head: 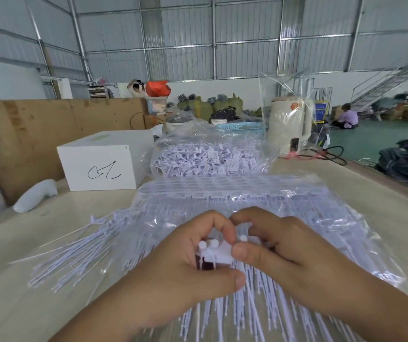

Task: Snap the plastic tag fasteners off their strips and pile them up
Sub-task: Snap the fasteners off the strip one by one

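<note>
Two hands, left [185, 275] and right [282, 255], pinch one white, knobbed plastic strip [216, 253] between thumbs and curled fingers, above thin, glossy fasteners [82, 255] fanned on crinkled film.

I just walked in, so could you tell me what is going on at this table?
A person is separating white plastic tag fasteners. Both hands, left hand and right hand, pinch one strip of fasteners above the unsorted strips lying on clear plastic. A bag of loose fasteners sits behind, beside a white box.
</note>
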The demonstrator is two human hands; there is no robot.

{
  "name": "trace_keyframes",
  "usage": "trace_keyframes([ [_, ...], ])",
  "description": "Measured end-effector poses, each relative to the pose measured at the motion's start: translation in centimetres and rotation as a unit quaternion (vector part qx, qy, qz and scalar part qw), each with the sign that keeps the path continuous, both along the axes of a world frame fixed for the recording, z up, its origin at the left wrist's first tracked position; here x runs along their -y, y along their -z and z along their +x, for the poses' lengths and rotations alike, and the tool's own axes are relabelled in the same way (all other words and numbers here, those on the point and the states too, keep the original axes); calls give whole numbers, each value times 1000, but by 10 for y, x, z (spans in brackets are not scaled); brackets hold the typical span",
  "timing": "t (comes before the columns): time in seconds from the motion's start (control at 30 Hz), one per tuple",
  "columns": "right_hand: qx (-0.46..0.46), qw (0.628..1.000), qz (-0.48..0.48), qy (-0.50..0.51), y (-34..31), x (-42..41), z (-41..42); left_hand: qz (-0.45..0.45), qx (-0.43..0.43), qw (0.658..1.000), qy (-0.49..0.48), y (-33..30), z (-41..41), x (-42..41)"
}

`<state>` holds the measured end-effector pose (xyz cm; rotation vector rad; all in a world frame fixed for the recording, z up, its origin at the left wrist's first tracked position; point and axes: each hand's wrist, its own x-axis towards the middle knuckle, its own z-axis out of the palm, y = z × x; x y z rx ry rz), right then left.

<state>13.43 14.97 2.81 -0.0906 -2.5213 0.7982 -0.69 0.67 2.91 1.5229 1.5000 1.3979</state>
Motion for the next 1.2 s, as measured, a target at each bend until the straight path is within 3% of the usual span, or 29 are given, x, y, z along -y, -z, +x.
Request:
trace_keyframes([
  [0.13, 21, 1000, 23, -7, 0, 5, -1, -30, 32, 995, 91, -4, 4, 0],
  [0.43, -18, 1000, 3, -14, -4, 8, 5, -20, 4, 999, 41, -5, -4, -1],
  [0.57, -28, 981, 190, 26, -8, 17, 7, 21, -3, 1000, 11, -2, -8, -1],
  [0.7, -29, 967, 248, 55, -13, 18, 8, 59, -22, 997, -46, 0, -11, 0],
  [0.87, 47, 988, 136, 56, -7, 4, 4, 40, -86, 993, -70, 1, -7, 0],
  [1.1, -104, 984, 19, 143, -4, 18, -6, 125, 21, 982, -142, 5, 12, -11],
  [1.2, -195, 962, -88, 170, -7, 20, -7, 158, 71, 966, -193, 3, 12, -10],
])
